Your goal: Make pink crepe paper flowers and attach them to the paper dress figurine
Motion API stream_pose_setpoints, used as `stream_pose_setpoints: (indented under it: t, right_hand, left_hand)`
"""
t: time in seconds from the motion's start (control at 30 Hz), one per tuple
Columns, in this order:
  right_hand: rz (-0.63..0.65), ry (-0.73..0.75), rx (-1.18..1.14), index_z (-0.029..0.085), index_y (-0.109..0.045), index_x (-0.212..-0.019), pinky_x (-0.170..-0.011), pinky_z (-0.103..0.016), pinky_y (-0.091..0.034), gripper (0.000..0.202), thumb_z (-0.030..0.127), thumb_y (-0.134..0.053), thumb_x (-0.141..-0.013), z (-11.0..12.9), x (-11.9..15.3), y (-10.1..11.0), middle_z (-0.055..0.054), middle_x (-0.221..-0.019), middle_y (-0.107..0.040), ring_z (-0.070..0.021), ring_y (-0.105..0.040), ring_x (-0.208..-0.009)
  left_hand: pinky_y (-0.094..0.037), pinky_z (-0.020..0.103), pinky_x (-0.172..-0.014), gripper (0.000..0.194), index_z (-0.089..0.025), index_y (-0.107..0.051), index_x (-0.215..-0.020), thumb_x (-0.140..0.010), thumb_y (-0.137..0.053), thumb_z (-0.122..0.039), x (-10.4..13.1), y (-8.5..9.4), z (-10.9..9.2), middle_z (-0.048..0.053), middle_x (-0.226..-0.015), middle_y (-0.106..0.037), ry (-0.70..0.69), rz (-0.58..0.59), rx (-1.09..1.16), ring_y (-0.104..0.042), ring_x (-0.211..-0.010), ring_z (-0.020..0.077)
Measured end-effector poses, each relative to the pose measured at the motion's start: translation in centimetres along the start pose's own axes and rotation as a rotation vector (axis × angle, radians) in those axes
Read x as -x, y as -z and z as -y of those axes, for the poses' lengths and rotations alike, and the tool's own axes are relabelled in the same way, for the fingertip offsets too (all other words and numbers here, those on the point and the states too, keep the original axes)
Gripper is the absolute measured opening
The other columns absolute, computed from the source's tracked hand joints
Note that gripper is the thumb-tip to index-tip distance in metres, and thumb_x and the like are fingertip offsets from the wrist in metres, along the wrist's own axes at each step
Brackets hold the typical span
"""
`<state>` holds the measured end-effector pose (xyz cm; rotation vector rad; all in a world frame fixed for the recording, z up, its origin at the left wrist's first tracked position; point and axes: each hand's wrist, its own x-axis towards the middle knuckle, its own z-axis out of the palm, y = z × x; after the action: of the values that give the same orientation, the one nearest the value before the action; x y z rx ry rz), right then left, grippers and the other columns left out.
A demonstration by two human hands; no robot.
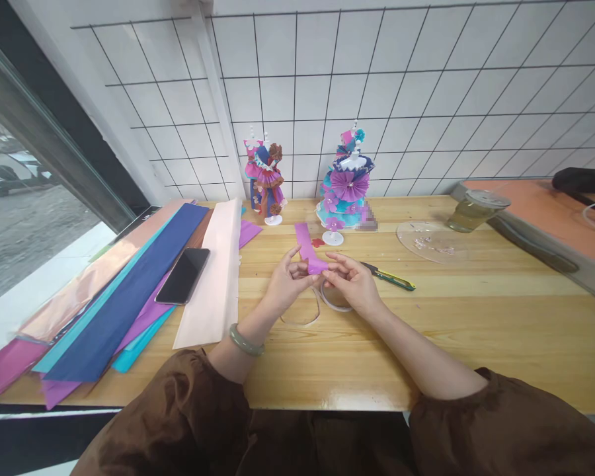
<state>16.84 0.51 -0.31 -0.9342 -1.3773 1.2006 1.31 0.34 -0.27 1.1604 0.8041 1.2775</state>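
White tiles [313, 49] stand behind a wooden table [500, 330], above which the left hand [288, 277] and right hand [356, 284] both pinch a purple strip [306, 244], its near end seemingly folded, its far length flat, so folding looks only partly done.

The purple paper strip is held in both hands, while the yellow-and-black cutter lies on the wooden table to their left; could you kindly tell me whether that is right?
Not quite: the head view shows the yellow-and-black cutter on the wooden table to the right of the hands. The purple paper strip is indeed held in both, left hand and right hand.
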Motion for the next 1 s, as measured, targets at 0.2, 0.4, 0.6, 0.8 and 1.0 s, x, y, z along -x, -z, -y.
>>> stream_pose_setpoints:
  t: [0.2,0.4,0.6,0.8,1.0]
  right_hand:
    - [0.009,0.004,-0.019,0.018,-0.048,-0.115,-0.062,-0.03,-0.051,0.05,0.03,-0.063,-0.068,0.3,0.5,-0.5,-0.006,-0.091,-0.066,-0.0132,-0.06,-0.065]
    - [0.005,0.027,0.028,0.018,-0.048,-0.115,-0.062,-0.031,-0.051,0.05,0.032,-0.062,-0.069,0.5,0.7,-1.0,-0.006,-0.088,-0.066,-0.0138,-0.06,-0.063]
    - [-0.061,0.169,0.559,0.019,-0.05,-0.114,-0.072,-0.031,-0.047,0.04,0.033,-0.052,-0.077,1.8,0.0,1.5,-0.006,-0.089,-0.066,-0.0171,-0.061,-0.078]
    - [-0.074,-0.221,1.531,0.012,-0.065,-0.086,-0.067,-0.036,-0.043,0.022,0.019,-0.048,-0.075,2.7,-1.0,6.4,-0.017,-0.087,-0.065,-0.0295,-0.059,-0.086]
    - [-0.03,-0.376,1.686,0.011,-0.064,-0.081,-0.056,-0.029,-0.04,0.022,0.006,-0.044,-0.072,2.5,-0.9,6.8,-0.018,-0.084,-0.065,-0.0273,-0.062,-0.077]
  left_hand:
    - [-0.044,0.028,-0.074,0.069,-0.018,-0.036,-0.124,-0.063,-0.068,-0.017,0.0,0.3,-0.1,0.002,-0.078,-0.065,-0.007,-0.013,0.0,-0.059,-0.072,0.0114]
    - [-0.044,0.029,-0.076,0.069,-0.018,-0.037,-0.123,-0.062,-0.069,-0.016,0.0,0.5,-0.1,0.001,-0.078,-0.064,0.034,-0.019,0.092,-0.059,-0.072,0.0112]
    - [-0.044,0.035,-0.079,0.074,-0.021,-0.031,-0.126,-0.063,-0.068,-0.014,0.1,0.7,-0.8,-0.001,-0.075,-0.062,0.085,-0.042,0.199,-0.06,-0.072,0.0125]
    - [-0.044,0.036,-0.077,0.071,-0.02,-0.031,-0.124,-0.063,-0.068,-0.013,0.0,0.8,-1.2,0.0,-0.073,-0.061,0.065,-0.076,0.182,-0.06,-0.071,0.0134]
    - [-0.043,0.035,-0.076,0.071,-0.019,-0.034,-0.123,-0.061,-0.068,-0.013,-0.2,0.8,-1.2,-0.002,-0.072,-0.059,0.048,-0.076,0.178,-0.059,-0.069,0.0123]
